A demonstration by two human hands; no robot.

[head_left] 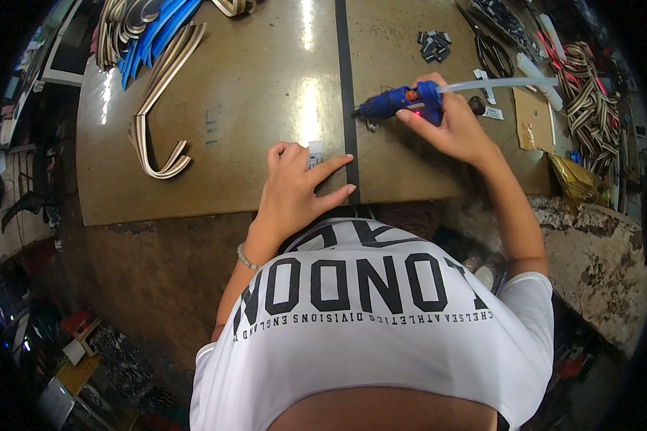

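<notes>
My right hand [456, 126] grips a blue glue gun [399, 104] with a clear glue stick out of its back; its nozzle points left at a black strap [346, 79] that runs down the middle of the brown board [251, 93]. My left hand [298, 187] rests flat on the board near its front edge. Its fingertips press the lower end of the black strap and touch a small white label [315, 153].
Striped beige strap loops [154, 122] lie on the left of the board, blue and striped straps [140, 25] at the far left. Small black buckles [433, 45], black scissors [490, 50], more striped webbing [589, 100] and a gold bag [575, 179] crowd the right side.
</notes>
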